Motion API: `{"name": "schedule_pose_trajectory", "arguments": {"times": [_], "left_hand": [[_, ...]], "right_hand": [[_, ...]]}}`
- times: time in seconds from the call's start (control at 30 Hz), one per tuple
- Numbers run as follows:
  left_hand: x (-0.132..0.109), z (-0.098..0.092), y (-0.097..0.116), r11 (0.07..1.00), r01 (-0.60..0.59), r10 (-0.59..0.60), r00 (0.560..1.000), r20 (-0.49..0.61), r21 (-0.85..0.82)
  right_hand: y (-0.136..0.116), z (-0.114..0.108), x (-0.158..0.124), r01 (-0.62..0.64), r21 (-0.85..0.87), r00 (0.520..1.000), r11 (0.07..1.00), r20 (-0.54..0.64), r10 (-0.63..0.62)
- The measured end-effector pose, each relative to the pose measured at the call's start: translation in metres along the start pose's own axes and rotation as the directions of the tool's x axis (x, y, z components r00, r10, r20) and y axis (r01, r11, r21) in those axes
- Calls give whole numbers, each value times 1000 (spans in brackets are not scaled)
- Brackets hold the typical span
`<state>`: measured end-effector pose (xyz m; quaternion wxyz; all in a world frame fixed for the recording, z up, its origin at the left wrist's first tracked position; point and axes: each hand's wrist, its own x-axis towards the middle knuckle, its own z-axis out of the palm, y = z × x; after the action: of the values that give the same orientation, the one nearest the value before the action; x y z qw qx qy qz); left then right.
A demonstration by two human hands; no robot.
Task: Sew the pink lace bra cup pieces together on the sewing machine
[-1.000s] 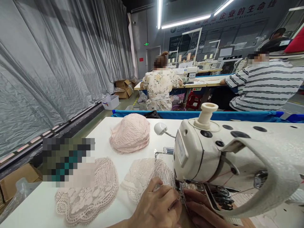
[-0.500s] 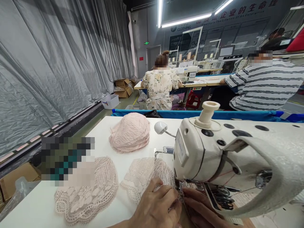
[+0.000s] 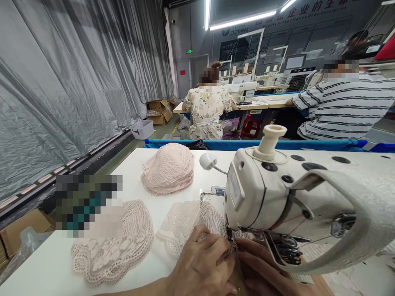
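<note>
Both hands (image 3: 230,263) pin pale-pink, openwork lace pc (image 3: 188,224) flat.

Bright overhead tube lighting (image 3: 240,22), warped edges

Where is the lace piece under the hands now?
Head view, bottom centre: the lace piece lies on the white table, its right edge under the sewing machine head, with the left hand resting on it and the right hand beside.

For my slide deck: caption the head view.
Left hand and right hand steady pink lace under a white sewing machine.
</note>
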<state>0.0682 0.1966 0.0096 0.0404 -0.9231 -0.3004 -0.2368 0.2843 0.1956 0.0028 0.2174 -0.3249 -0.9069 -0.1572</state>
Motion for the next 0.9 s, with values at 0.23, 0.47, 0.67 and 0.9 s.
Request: {"name": "schedule_pose_trajectory", "arguments": {"times": [0.23,0.47,0.67,0.9], "left_hand": [[0,-1,0,1000,-16,16,1000,13,-1],[1,-5,1,1000,-21,22,1000,-7,8],[2,-3,3,1000,-23,23,999,-26,18],[2,-4,2,999,-30,30,999,-11,21]], "right_hand": [[1,1,-6,6,13,999,1000,54,-6],[2,5,-8,1,6,994,1000,105,-2],[2,5,-8,-7,-11,995,1000,96,8],[1,3,-3,14,-17,999,1000,52,-13]]}}
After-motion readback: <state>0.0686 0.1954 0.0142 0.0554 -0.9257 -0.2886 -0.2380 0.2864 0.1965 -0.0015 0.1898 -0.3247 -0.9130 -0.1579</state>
